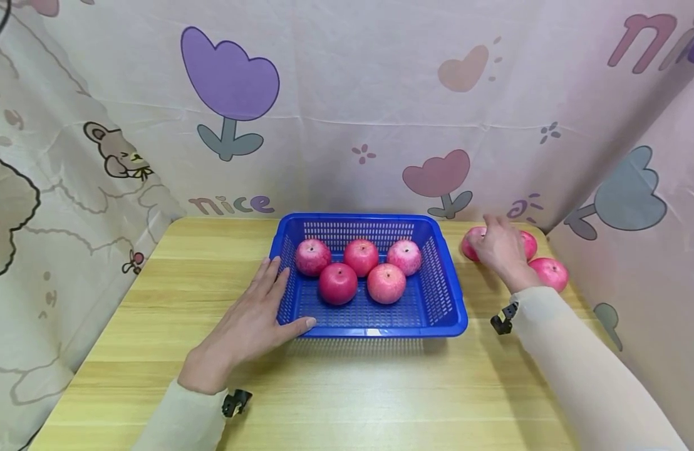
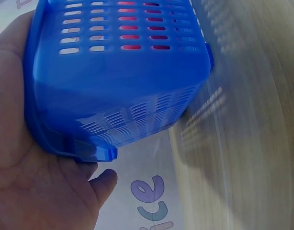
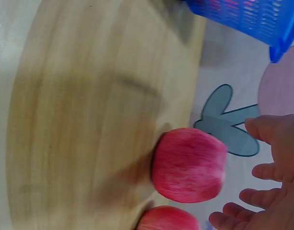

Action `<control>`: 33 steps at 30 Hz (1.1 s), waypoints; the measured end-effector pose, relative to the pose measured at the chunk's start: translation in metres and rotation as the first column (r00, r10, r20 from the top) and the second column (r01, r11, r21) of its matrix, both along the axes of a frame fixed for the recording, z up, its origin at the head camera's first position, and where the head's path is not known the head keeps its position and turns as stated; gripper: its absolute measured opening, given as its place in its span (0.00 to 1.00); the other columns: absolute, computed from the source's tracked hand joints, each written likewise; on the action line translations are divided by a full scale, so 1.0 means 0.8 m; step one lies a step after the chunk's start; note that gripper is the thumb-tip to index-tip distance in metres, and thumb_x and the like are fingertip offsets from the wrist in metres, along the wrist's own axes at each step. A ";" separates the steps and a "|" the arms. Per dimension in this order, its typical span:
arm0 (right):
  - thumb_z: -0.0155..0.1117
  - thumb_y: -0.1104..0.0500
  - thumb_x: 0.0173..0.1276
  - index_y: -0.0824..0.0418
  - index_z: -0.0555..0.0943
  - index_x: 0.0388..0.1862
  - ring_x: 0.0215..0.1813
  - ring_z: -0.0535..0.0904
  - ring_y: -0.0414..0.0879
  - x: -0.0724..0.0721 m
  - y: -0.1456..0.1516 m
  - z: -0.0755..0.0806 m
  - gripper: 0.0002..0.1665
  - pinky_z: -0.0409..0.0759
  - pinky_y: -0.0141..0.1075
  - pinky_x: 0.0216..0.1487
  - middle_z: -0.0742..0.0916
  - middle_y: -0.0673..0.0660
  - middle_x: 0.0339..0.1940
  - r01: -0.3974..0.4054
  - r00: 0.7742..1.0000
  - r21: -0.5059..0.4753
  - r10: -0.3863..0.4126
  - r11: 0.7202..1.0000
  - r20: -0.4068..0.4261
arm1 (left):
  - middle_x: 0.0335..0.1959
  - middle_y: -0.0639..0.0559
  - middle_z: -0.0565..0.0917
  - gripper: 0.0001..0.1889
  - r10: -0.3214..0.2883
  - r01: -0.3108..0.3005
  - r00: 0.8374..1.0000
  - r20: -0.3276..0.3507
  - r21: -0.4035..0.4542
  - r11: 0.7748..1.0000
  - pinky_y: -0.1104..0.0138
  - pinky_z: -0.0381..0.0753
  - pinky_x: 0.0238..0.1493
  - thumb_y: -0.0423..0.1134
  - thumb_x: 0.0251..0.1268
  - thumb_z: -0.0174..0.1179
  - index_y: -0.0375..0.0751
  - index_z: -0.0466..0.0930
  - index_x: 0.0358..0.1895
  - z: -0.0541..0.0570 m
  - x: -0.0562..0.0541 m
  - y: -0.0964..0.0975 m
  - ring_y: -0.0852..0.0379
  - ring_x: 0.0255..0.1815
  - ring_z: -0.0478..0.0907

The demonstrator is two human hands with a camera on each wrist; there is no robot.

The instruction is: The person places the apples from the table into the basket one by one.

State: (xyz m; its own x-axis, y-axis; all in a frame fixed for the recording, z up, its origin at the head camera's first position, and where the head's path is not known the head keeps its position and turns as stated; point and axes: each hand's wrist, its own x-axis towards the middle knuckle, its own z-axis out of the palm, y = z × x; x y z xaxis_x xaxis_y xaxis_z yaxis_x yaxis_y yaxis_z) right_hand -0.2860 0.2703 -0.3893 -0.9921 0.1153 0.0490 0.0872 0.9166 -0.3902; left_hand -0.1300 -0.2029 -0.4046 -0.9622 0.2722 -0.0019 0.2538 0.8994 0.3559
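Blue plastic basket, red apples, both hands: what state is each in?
Blue plastic basket: upright, holding five apples.
Round red apples inside: in one layer.
Three red apples outside: resting on pale wooden table.
Bare left hand: touching basket rim.
Bare right hand: above outside apples, no visible grip.

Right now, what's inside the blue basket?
Five apples are inside the blue basket, with its floor showing around them. The apples hide the spots directly beneath them.
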 end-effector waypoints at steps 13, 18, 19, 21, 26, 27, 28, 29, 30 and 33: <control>0.60 0.48 0.76 0.69 0.52 0.85 0.76 0.58 0.83 -0.008 0.005 -0.022 0.50 0.60 0.78 0.73 0.58 0.81 0.80 -0.049 0.992 0.075 0.040 0.996 0.119 | 0.90 0.42 0.37 0.65 0.014 -0.014 1.000 0.012 -0.002 1.000 0.35 0.55 0.80 0.87 0.59 0.46 0.39 0.48 0.86 0.002 0.000 0.003 0.40 0.90 0.32; 0.61 0.49 0.76 0.70 0.55 0.84 0.77 0.57 0.83 -0.008 0.005 -0.026 0.48 0.58 0.78 0.74 0.58 0.81 0.80 -0.044 0.992 0.080 0.034 0.996 0.121 | 0.90 0.43 0.37 0.66 0.018 -0.018 1.000 0.013 -0.001 1.000 0.35 0.56 0.79 0.87 0.58 0.47 0.39 0.48 0.86 0.002 0.001 0.003 0.40 0.90 0.32; 0.61 0.49 0.75 0.70 0.55 0.83 0.76 0.58 0.82 -0.007 0.005 -0.027 0.47 0.59 0.77 0.74 0.59 0.81 0.80 -0.039 0.993 0.078 0.030 0.996 0.119 | 0.90 0.43 0.37 0.66 0.018 -0.018 1.000 0.013 0.000 1.000 0.34 0.56 0.79 0.87 0.58 0.47 0.39 0.49 0.86 0.002 0.001 0.003 0.40 0.90 0.32; 0.63 0.50 0.75 0.70 0.58 0.82 0.75 0.61 0.81 -0.005 0.006 -0.029 0.46 0.61 0.77 0.73 0.62 0.81 0.77 -0.027 0.994 0.071 0.019 0.997 0.105 | 0.90 0.42 0.38 0.66 0.018 -0.018 1.000 0.014 0.000 1.000 0.34 0.56 0.79 0.87 0.58 0.47 0.39 0.49 0.86 0.002 0.000 0.003 0.40 0.90 0.32; 0.66 0.52 0.71 0.71 0.61 0.75 0.67 0.66 0.79 0.003 0.006 -0.029 0.42 0.67 0.75 0.70 0.67 0.82 0.69 -0.004 0.997 0.054 0.000 0.999 0.076 | 0.89 0.42 0.38 0.66 0.018 -0.018 1.000 0.012 -0.002 1.000 0.34 0.56 0.79 0.88 0.58 0.47 0.40 0.48 0.86 0.002 0.000 0.003 0.39 0.89 0.32; 0.66 0.52 0.71 0.71 0.61 0.74 0.67 0.66 0.79 0.006 0.006 -0.029 0.42 0.68 0.76 0.70 0.67 0.81 0.68 0.001 0.997 0.051 -0.004 0.999 0.076 | 0.90 0.42 0.38 0.65 0.018 -0.018 1.000 0.012 -0.002 1.000 0.34 0.56 0.79 0.88 0.58 0.47 0.40 0.49 0.86 0.002 0.000 0.003 0.39 0.89 0.33; 0.66 0.52 0.71 0.71 0.62 0.73 0.66 0.66 0.78 0.007 0.006 -0.029 0.41 0.68 0.75 0.69 0.67 0.81 0.67 0.003 0.997 0.049 -0.007 0.999 0.075 | 0.90 0.42 0.38 0.65 0.019 -0.019 1.000 0.011 -0.001 1.000 0.34 0.56 0.79 0.87 0.58 0.47 0.40 0.49 0.86 0.001 0.000 0.003 0.39 0.89 0.33; 0.65 0.52 0.70 0.71 0.62 0.73 0.66 0.66 0.78 0.009 0.005 -0.028 0.41 0.68 0.76 0.69 0.67 0.81 0.67 0.008 0.997 0.049 -0.011 0.999 0.079 | 0.90 0.42 0.38 0.65 0.019 -0.019 1.000 0.011 0.000 1.000 0.34 0.56 0.79 0.87 0.58 0.47 0.40 0.49 0.86 0.001 0.000 0.003 0.39 0.89 0.33; 0.65 0.52 0.70 0.71 0.61 0.73 0.66 0.66 0.78 0.011 0.005 -0.028 0.41 0.68 0.76 0.69 0.66 0.81 0.67 0.010 0.996 0.050 -0.014 0.999 0.085 | 0.90 0.42 0.38 0.65 0.019 -0.019 1.000 0.010 0.000 1.000 0.34 0.56 0.79 0.87 0.58 0.47 0.40 0.49 0.86 0.001 0.000 0.003 0.39 0.89 0.33; 0.64 0.52 0.70 0.70 0.61 0.76 0.66 0.65 0.78 0.014 0.004 -0.026 0.43 0.69 0.76 0.68 0.64 0.82 0.68 0.016 0.994 0.055 -0.021 0.998 0.107 | 0.90 0.42 0.38 0.65 0.020 -0.020 1.000 0.011 0.002 1.000 0.34 0.56 0.79 0.87 0.58 0.47 0.39 0.49 0.86 0.001 0.001 0.003 0.39 0.90 0.33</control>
